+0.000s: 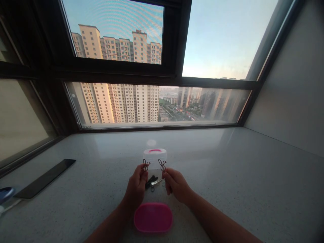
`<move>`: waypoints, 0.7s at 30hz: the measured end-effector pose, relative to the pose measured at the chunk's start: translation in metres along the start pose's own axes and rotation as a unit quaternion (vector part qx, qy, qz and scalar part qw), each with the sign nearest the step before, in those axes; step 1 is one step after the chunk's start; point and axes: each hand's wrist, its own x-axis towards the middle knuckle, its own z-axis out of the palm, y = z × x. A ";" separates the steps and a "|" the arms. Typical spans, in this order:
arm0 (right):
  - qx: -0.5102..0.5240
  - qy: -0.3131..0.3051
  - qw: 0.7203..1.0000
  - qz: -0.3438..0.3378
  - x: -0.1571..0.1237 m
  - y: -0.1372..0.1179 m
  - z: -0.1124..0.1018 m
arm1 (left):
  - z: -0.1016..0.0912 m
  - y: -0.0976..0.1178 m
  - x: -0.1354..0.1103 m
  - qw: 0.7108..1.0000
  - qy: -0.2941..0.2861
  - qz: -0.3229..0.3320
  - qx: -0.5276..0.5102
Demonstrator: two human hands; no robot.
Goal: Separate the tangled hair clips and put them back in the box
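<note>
While pinching the left rabbit (145, 165), a brown looped outline, in the left hand (136, 185), held the right rabbit (162, 165), much alike in shape, in the right hand (178, 185). Had both hands narrow, with thumb and fingers closed on the lower part of each outline. Held the pair side by side with a gap between, ears up and roughly level, over the middle of the sill (240, 175), well in from its left and right edges.

Saw dark clips (150, 182) and a silver clip (156, 182) close together, lower down between the hands. Made out a small ring (152, 189) just below. Behind the rabbits, toward the far edge, saw the box (155, 157), with a pink handle (155, 150) on its pale top. Could not place the clips for certain inside the box or in front of it.

Found the pink tray (153, 217) on the near side, between the forearms. Near the left edge, saw a dark slab (45, 180) set aslant, with a white cable (11, 206) and a partly cut-off blue thing (6, 193) beside its near end. Along the far edge, met the window frame (215, 82), with towers (124, 103) outside; along the right edge, a plain wall (291, 101).
</note>
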 end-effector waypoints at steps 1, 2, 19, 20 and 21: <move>0.001 0.000 1.000 0.000 0.000 0.000 0.000 | 0.000 0.000 0.000 1.000 -0.001 -0.002 -0.002; 0.004 0.001 1.000 0.000 0.000 0.000 0.000 | 0.000 0.000 0.000 1.000 -0.002 -0.004 -0.004; 0.037 -0.005 0.999 0.005 -0.001 -0.003 0.002 | 0.003 -0.001 0.001 1.000 0.008 -0.003 -0.008; 0.042 -0.004 0.999 0.009 -0.001 -0.004 0.002 | 0.003 -0.001 0.001 1.000 0.008 -0.004 -0.007; 0.046 -0.002 0.999 0.012 -0.001 -0.004 0.002 | 0.003 -0.001 0.001 1.000 0.007 -0.004 -0.007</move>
